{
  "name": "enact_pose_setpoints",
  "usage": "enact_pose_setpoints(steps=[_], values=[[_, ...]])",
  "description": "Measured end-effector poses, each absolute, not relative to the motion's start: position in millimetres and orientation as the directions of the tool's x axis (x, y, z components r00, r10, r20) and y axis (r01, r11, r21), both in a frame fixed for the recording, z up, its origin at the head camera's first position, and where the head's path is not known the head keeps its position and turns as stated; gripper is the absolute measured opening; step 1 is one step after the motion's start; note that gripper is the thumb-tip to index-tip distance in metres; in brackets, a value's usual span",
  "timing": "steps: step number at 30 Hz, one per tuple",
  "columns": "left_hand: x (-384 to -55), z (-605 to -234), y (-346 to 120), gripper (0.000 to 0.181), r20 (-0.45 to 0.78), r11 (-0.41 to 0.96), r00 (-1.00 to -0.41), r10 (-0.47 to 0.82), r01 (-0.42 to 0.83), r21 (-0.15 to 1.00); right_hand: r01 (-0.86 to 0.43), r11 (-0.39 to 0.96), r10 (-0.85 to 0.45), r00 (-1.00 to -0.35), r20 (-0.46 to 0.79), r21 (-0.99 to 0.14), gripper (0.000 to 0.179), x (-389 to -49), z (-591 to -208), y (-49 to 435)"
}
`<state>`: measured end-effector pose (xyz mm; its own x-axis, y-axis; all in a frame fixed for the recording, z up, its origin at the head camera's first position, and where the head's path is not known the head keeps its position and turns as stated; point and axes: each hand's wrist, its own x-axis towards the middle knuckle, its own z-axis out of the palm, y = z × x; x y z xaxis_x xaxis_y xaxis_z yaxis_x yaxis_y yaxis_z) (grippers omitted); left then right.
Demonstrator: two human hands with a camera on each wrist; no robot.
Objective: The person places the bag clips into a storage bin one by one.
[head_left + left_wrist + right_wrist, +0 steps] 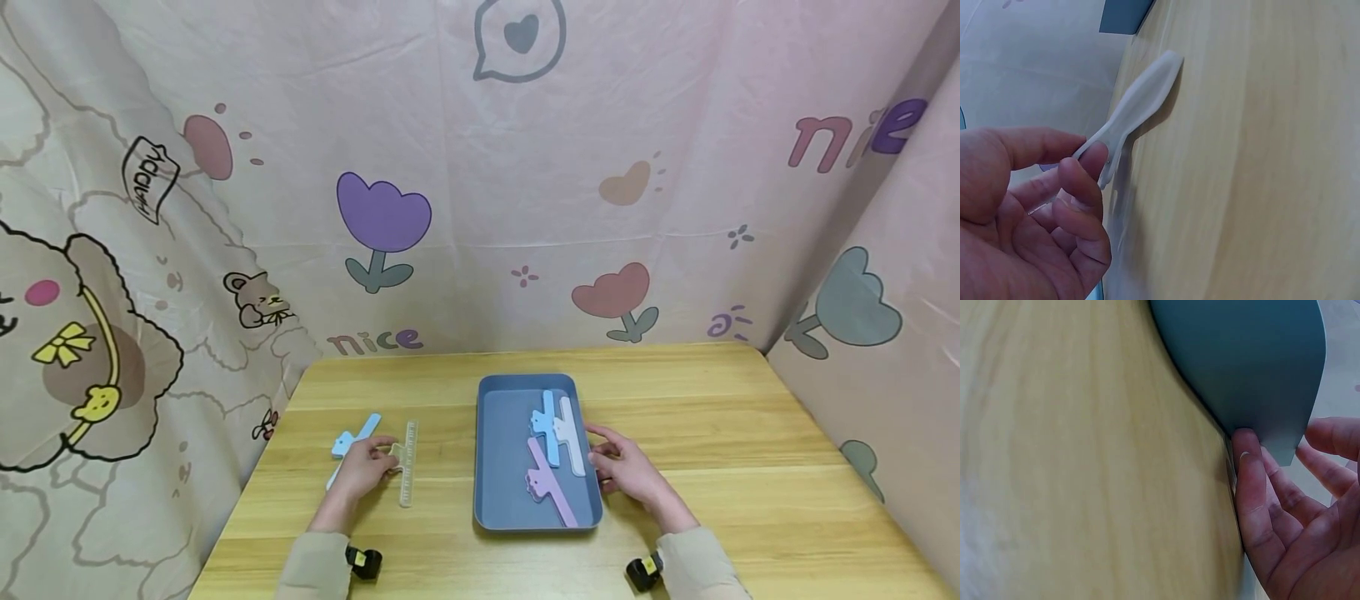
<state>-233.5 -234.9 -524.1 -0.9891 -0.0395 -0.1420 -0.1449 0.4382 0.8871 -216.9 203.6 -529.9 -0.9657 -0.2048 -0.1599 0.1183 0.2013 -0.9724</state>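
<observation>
My left hand [362,468] pinches the handle end of a pale cream long clip [407,483] between thumb and fingers. The left wrist view shows this clip [1144,94] side-on, slanting just over the wood. Left of that hand lies a blue clip [367,427], with part of a white one [333,477] below it, mostly hidden by the hand. At the blue-grey tray [498,515], my right hand [626,468] touches the right side, its fingers loosely bent against the outer wall [1247,369]. Inside the tray lie a blue clip [551,433], a white clip [572,442] and a purple clip [551,487].
The wooden table [690,417] meets a patterned curtain [480,283] at the back, with more curtain on both sides. Table surface lies between the cream clip and the tray. Each wrist wears a small black camera [365,563].
</observation>
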Motion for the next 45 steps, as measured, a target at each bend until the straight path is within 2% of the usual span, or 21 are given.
enact_pose_setpoints(steps=[12,23,33,45], values=[[-231,-523,-232,0.033,-0.163,0.381,-0.985,-0.049,-0.169,0.909,0.116,0.211,-0.201,-0.967,-0.159,-0.971,0.055,-216,-528,203],[-229,-519,-226,0.036,-0.143,0.379,-0.989,-0.032,-0.144,0.914,0.110,0.201,-0.212,-0.965,-0.153,-0.973,0.055,-216,-527,202],[-226,-508,-214,0.038,-0.081,0.375,-0.997,0.013,-0.070,0.924,0.113,0.190,-0.218,-0.964,-0.154,-0.975,0.055,-216,-529,203],[-227,-491,-196,0.038,-0.077,0.321,-0.995,0.066,-0.052,0.946,0.129,0.169,-0.223,-0.961,-0.165,-0.977,0.055,-215,-530,204]])
